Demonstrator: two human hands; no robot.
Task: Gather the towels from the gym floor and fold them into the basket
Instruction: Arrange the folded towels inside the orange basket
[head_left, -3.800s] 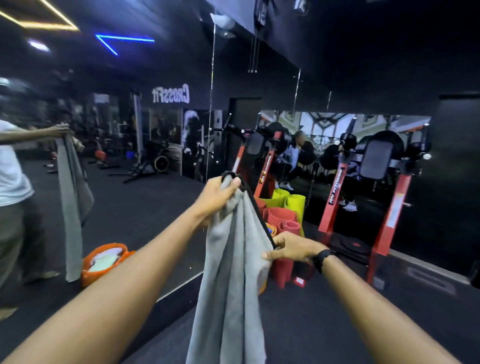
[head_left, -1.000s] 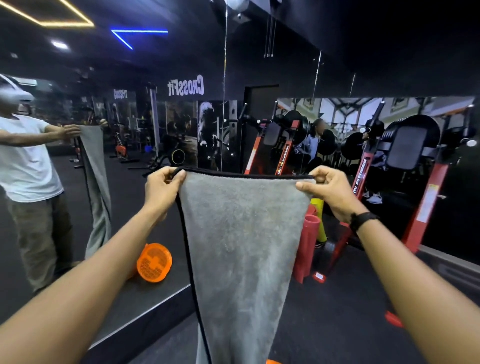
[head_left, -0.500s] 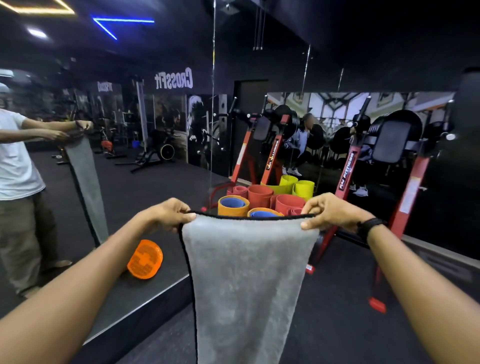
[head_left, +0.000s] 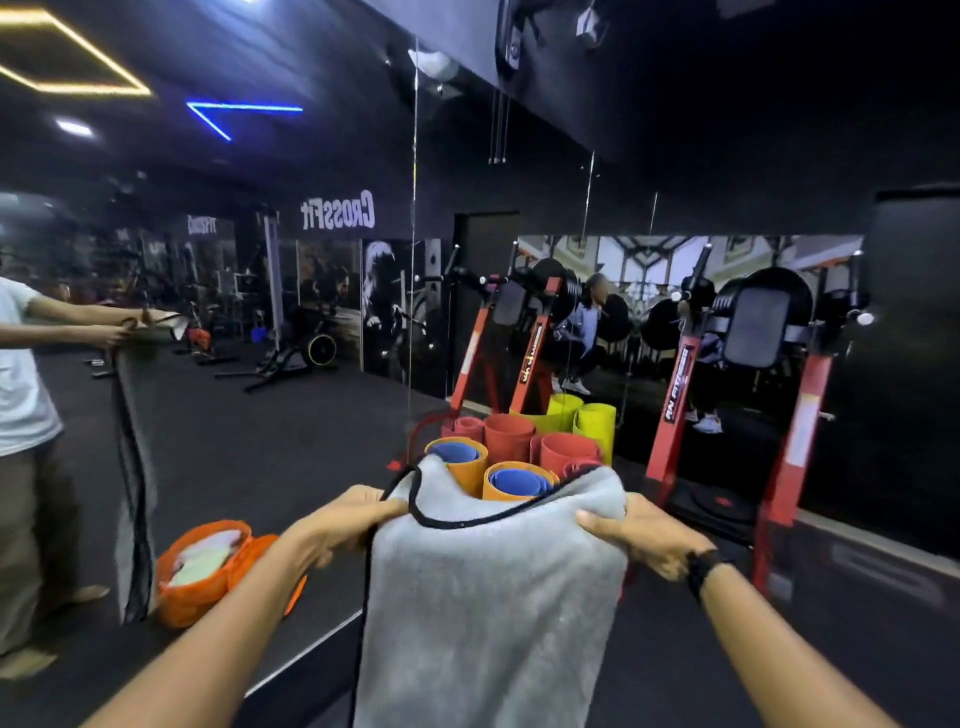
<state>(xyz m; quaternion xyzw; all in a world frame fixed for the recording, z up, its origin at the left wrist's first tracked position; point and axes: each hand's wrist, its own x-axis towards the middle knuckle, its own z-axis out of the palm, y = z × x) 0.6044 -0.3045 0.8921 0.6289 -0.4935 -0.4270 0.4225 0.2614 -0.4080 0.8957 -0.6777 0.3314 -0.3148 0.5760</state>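
A grey towel (head_left: 493, 597) with a black hem hangs in front of me, its top part folded over toward me. My left hand (head_left: 343, 525) grips the towel's upper left edge and my right hand (head_left: 639, 535) grips the upper right edge. The orange basket (head_left: 200, 597) shows only as a reflection in the wall mirror at lower left, with pale folded towels inside. The real basket is hidden from view.
Rolled exercise mats (head_left: 514, 457) in orange, red and yellow stand upright just behind the towel. A red machine frame (head_left: 784, 457) stands at the right. The wall mirror (head_left: 260, 441) on the left reflects a person holding the towel. Dark floor (head_left: 675, 675) lies below.
The towel went from bunched to spread wide between both hands, then was lowered. Its top edge has now folded over and the hands sit lower.
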